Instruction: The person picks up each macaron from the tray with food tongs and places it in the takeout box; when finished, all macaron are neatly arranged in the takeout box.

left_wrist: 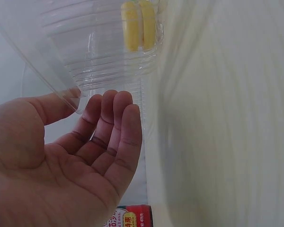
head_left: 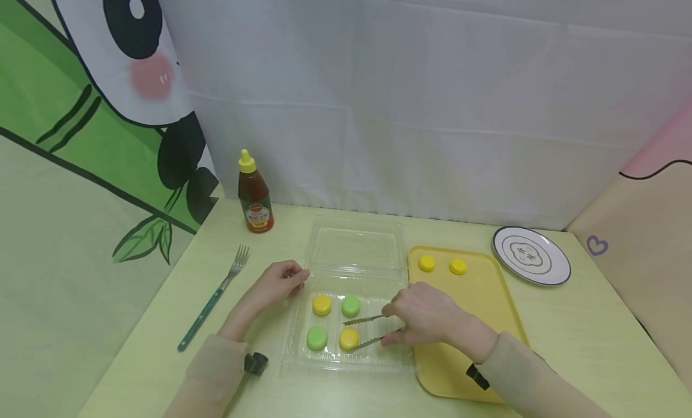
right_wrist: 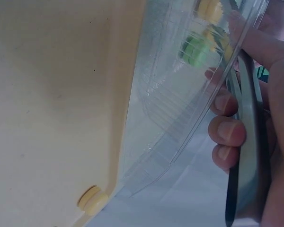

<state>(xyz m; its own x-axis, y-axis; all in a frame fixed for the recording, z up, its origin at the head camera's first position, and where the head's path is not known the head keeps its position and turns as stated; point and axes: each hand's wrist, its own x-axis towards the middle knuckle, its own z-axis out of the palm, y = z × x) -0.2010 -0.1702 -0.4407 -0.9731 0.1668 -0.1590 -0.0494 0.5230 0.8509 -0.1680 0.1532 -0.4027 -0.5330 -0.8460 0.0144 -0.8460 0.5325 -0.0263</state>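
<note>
A clear plastic clamshell box lies with its lid folded back. In it sit two yellow macarons and two green ones. My left hand pinches the box's left rim near the hinge, its edge between thumb and fingers in the left wrist view. My right hand holds metal tongs over the box's right side. The tongs' arms stand apart, their tips close beside the front right yellow macaron.
A yellow tray right of the box carries two yellow macarons at its far end. A white plate lies at the back right. On the left are a green-handled fork and a ketchup bottle.
</note>
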